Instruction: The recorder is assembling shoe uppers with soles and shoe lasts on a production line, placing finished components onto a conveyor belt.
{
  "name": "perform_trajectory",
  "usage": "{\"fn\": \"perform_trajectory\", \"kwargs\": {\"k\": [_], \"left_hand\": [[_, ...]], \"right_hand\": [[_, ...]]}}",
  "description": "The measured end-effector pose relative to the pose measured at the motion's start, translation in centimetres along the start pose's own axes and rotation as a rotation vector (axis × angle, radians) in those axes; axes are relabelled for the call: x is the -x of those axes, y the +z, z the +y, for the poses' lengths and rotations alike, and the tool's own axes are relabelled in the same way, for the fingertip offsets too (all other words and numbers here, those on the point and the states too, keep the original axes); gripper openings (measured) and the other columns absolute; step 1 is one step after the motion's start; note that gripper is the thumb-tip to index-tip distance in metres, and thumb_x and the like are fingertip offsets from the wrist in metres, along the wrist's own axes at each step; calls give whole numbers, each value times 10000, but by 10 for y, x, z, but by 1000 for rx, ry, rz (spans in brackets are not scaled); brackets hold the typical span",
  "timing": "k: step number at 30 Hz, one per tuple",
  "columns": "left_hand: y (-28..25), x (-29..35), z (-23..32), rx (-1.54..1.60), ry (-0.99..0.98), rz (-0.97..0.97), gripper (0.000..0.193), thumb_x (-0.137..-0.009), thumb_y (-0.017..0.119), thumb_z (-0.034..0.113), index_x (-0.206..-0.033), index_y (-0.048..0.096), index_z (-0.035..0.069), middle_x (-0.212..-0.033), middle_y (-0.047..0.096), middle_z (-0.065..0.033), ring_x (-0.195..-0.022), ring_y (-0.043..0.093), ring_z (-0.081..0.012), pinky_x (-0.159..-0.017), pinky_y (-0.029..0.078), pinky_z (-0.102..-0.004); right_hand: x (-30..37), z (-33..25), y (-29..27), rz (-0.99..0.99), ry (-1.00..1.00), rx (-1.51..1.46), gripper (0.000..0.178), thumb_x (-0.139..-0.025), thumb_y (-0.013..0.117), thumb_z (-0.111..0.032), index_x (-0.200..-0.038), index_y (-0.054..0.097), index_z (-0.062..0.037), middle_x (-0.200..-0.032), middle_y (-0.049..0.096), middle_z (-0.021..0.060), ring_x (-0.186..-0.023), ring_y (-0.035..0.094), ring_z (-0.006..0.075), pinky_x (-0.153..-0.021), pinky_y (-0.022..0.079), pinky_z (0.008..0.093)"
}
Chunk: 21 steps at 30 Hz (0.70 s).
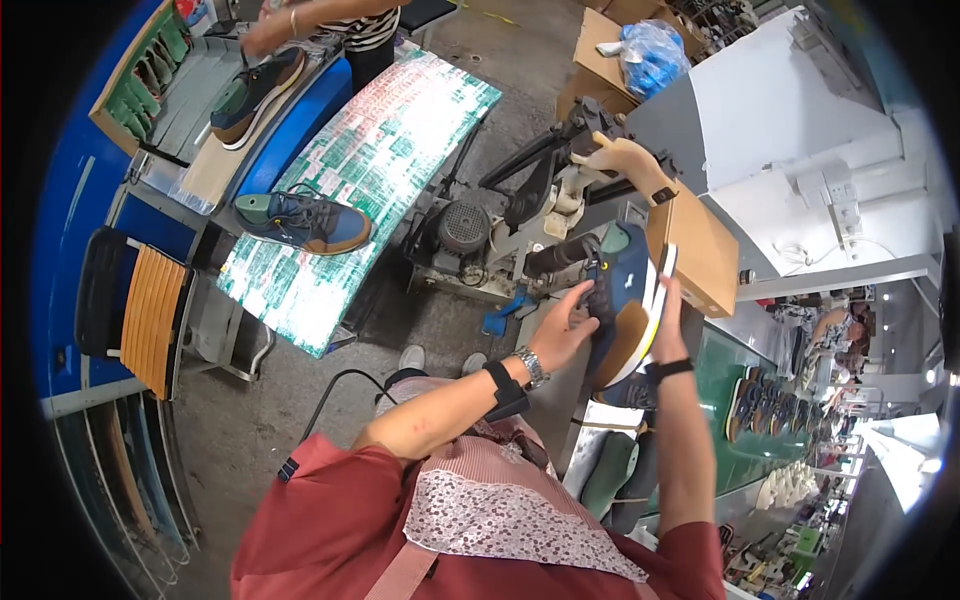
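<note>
Head view: the right hand (670, 325) holds the blue shoe (628, 280) along its sole, toe down near the carton (705, 262); the left hand (560, 338) meets the laces (600, 300), grip unclear. Firm sole support with light fingers should steady it best.

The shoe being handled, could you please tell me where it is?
In the head view, the shoe is right of centre, between the person's left hand and right hand, with a cardboard box to its right.
</note>
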<state>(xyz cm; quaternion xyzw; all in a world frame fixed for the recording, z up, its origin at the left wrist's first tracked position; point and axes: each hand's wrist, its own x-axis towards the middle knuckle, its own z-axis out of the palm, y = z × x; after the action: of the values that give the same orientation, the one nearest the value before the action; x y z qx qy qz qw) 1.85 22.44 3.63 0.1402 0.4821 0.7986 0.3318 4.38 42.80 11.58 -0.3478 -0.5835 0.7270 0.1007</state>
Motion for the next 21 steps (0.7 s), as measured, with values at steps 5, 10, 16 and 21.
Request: {"fn": "perform_trajectory", "kwargs": {"k": [5,10,16,21], "left_hand": [[-14,4,-13,-525,251,226,749,-845,811,254,-1467,457,32,-1344,592,-156,-1099,641,-237,-951,518,-347],[-8,47,74,-757,339,28,808,-687,915,283,-1344,529,15,-1093,627,-159,-941,660,-325,-816,543,-389],[17,52,110,-901,589,-29,754,-641,938,276,-1255,590,12,-984,621,-157,-822,654,-321,-706,536,-390],[27,62,118,-970,765,-26,732,-649,959,297,-1222,601,16,-967,603,-131,-765,641,-285,-676,542,-363]], "right_hand": [[34,95,-21,171,46,-326,427,-904,524,-449,-1025,672,-67,-868,708,75,-753,687,215,-698,573,341],[59,127,-43,-248,39,-788,443,-921,518,-439,-1051,649,-37,-906,707,90,-811,707,217,-715,596,337],[90,68,18,-149,151,-911,563,-937,504,-499,-1224,603,-25,-1080,699,138,-937,711,254,-820,612,381],[110,22,45,-133,101,-814,664,-958,457,-574,-1340,549,-38,-1214,670,151,-1022,699,269,-887,603,406]]}}
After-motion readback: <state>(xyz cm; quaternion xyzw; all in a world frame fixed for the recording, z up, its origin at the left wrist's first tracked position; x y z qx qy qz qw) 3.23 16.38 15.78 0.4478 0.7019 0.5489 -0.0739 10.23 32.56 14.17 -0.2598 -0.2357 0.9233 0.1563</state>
